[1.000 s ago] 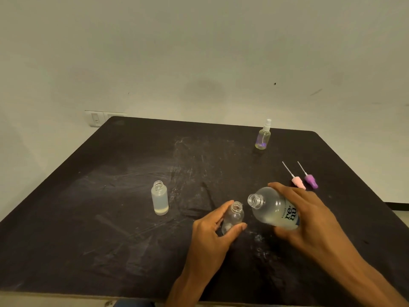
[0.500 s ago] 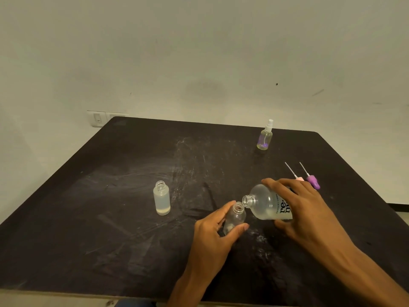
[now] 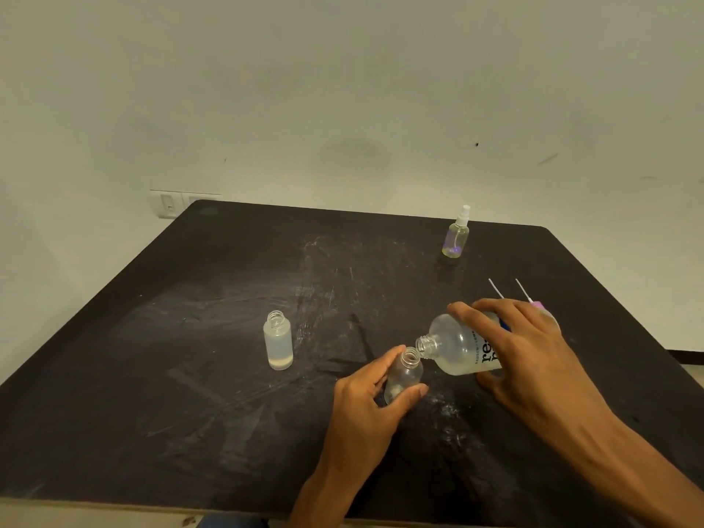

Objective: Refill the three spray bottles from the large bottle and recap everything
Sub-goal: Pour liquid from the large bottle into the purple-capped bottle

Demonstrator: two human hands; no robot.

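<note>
- The table (image 3: pixel 152 375) is dark and scuffed. All task items stand or lie on its right half, except one bottle near centre-left.
- At 9 o'clock from your hands, an uncapped spray bottle (image 3: pixel 278 340) stands upright, well apart, with only a shallow layer of liquid at its base. It appears not yet refilled.
- Your left hand (image 3: pixel 365 405) holds the small open bottle (image 3: pixel 404 375) between thumb and fingers, tilted slightly toward 1 o'clock. Little liquid shows in its base.
- Your right hand (image 3: pixel 525 352) wraps the large bottle (image 3: pixel 457 346) from above, fingers curled round its body. The bottle is tipped nearly horizontal, its open neck just beside the small bottle's mouth, at its 1 o'clock.
- At 12 o'clock, far back, a capped spray bottle (image 3: pixel 456 238) stands upright.
- At 1 o'clock from the right hand, two spray caps (image 3: pixel 533 301) with dip tubes lie on the table, partly hidden by the fingers.
- Risk: the two mouths are narrow. If they are misaligned, liquid is likely to run down the outside onto the table.
- Risk: tipping the large bottle too fast is likely to cause a surge and an overflow.
- Risk: a wet small bottle may slip in the two-point hold.
</note>
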